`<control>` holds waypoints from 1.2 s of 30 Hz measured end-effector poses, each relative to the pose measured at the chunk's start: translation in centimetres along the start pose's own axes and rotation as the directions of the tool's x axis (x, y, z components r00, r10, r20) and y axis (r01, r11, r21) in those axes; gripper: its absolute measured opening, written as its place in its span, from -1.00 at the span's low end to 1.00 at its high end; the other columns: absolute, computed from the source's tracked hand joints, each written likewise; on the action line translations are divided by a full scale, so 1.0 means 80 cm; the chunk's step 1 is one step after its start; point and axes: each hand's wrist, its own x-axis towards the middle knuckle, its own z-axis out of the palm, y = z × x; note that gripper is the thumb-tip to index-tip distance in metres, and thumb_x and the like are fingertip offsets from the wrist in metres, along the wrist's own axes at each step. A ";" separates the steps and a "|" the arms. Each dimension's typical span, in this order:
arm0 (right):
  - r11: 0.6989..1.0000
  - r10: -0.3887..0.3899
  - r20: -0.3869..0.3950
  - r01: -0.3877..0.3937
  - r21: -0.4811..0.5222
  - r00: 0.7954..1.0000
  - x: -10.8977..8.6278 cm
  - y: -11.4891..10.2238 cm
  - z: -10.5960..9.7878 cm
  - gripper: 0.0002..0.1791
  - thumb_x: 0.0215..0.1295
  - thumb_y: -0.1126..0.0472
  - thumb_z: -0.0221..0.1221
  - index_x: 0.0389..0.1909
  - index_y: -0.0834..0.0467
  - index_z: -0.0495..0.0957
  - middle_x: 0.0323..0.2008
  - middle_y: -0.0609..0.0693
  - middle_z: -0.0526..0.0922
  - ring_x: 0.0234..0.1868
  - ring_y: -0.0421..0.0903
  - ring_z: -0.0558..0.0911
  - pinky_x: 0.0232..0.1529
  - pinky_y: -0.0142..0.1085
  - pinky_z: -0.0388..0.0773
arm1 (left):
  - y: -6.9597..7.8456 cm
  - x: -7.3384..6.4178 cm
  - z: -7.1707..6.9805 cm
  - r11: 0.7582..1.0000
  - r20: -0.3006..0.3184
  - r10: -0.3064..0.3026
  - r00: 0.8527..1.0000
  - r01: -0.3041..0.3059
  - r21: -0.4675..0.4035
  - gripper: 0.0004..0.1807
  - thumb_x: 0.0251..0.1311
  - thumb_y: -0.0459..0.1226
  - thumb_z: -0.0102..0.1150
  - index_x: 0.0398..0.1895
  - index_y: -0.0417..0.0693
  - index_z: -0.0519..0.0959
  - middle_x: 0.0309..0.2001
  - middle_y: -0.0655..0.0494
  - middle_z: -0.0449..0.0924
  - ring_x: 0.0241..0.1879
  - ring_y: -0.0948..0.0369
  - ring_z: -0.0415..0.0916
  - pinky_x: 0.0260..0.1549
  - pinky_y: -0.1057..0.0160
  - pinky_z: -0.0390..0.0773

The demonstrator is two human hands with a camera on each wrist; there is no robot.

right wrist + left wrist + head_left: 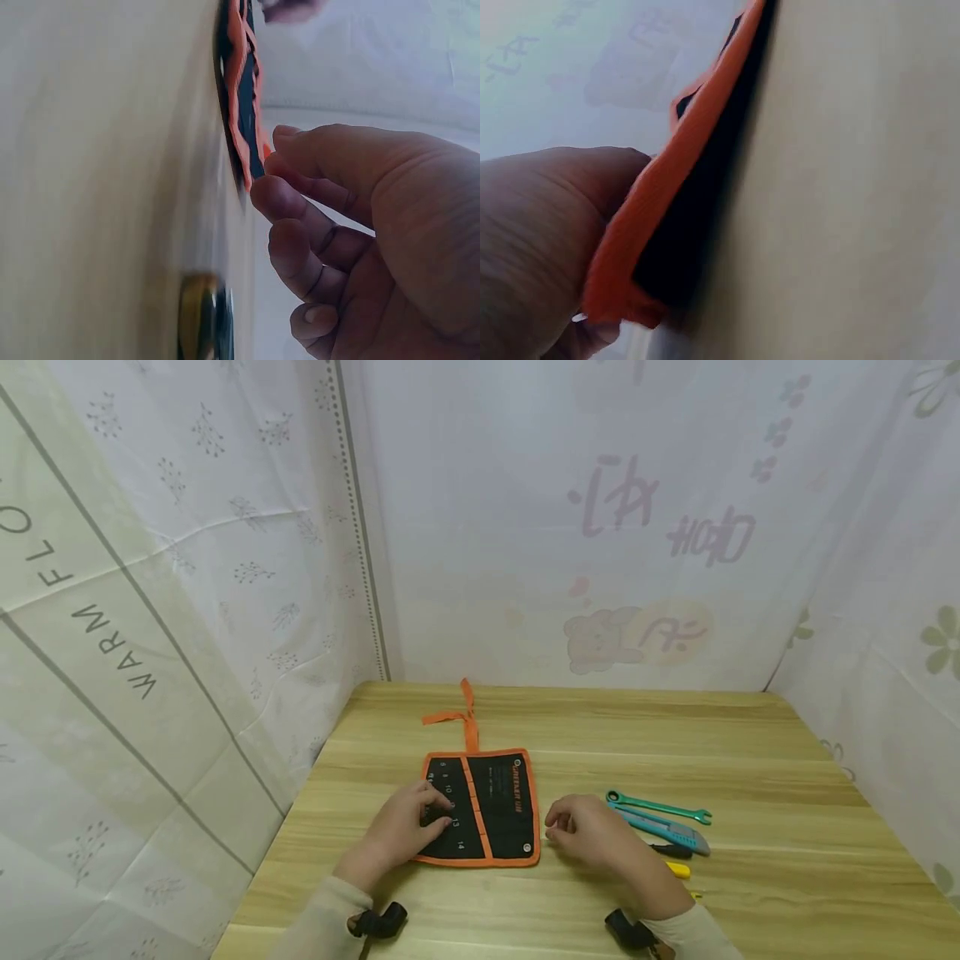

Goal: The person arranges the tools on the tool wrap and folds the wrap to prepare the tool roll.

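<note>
A black tool pouch (504,810) with orange trim lies unfolded on the table, its row of pockets marked with numbers. My left hand (405,827) rests over the pouch's left side, thumb and forefinger apart above the numbers. In the left wrist view the left hand (540,232) touches the orange-edged pouch (675,165); part of its fingers is hidden. To the right of the pouch, my right hand (588,831) hovers with loosely curled fingers. Nothing sits between the fingertips of the right hand (360,225) in the right wrist view.
Right of my right hand lie a green ratchet wrench (660,807), a teal utility knife (667,831), a black-handled tool (673,852) and a yellow-handled tool (678,869), partly covered by the forearm. An orange tie strap (471,731) extends behind the pouch. Printed curtains surround the table (600,718).
</note>
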 end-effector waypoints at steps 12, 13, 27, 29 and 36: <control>0.995 0.099 -0.083 -0.095 0.042 0.992 -0.009 0.024 -0.030 -0.93 0.44 0.18 0.35 -0.13 0.03 0.75 -0.40 -0.25 0.58 -0.46 -0.22 0.53 -0.47 -0.29 0.52 | 0.025 -0.007 0.011 0.990 0.040 0.137 0.990 -0.135 -0.043 -0.83 0.22 -0.14 0.55 -0.18 0.22 0.74 -0.29 0.39 0.52 -0.37 0.38 0.44 -0.33 0.32 0.52; 0.994 0.102 -0.095 -0.098 0.043 0.990 -0.011 0.027 -0.032 -0.93 0.43 0.18 0.36 -0.14 0.03 0.75 -0.40 -0.25 0.58 -0.45 -0.22 0.53 -0.46 -0.29 0.51 | 0.027 -0.008 0.012 0.988 0.044 0.147 0.988 -0.145 -0.058 -0.84 0.21 -0.15 0.55 -0.18 0.21 0.74 -0.30 0.39 0.52 -0.37 0.39 0.44 -0.33 0.32 0.52; 0.987 0.158 -0.235 -0.151 0.045 0.959 -0.032 0.067 -0.063 -0.86 0.40 0.17 0.38 -0.09 0.09 0.76 -0.34 -0.21 0.64 -0.46 -0.18 0.49 -0.49 -0.28 0.47 | 0.046 -0.012 0.025 0.967 0.133 0.216 0.967 -0.193 -0.166 -0.85 0.30 -0.12 0.48 -0.11 0.30 0.75 -0.28 0.46 0.49 -0.34 0.45 0.40 -0.35 0.38 0.47; 0.985 0.172 -0.242 -0.167 0.041 0.955 -0.035 0.073 -0.067 -0.87 0.41 0.16 0.38 -0.08 0.06 0.76 -0.32 -0.19 0.64 -0.44 -0.16 0.50 -0.49 -0.27 0.47 | 0.047 -0.013 0.027 0.967 0.144 0.217 0.965 -0.192 -0.169 -0.84 0.31 -0.13 0.47 -0.08 0.30 0.76 -0.28 0.45 0.50 -0.37 0.46 0.39 -0.37 0.39 0.46; 0.980 0.199 -0.266 -0.189 0.061 0.943 -0.047 0.093 -0.080 -0.83 0.46 0.12 0.34 -0.03 0.06 0.73 -0.27 -0.14 0.65 -0.38 -0.13 0.52 -0.47 -0.26 0.47 | 0.046 -0.014 0.031 0.969 0.178 0.221 0.959 -0.194 -0.156 -0.83 0.37 -0.10 0.41 -0.02 0.34 0.76 -0.26 0.47 0.50 -0.38 0.49 0.39 -0.41 0.40 0.44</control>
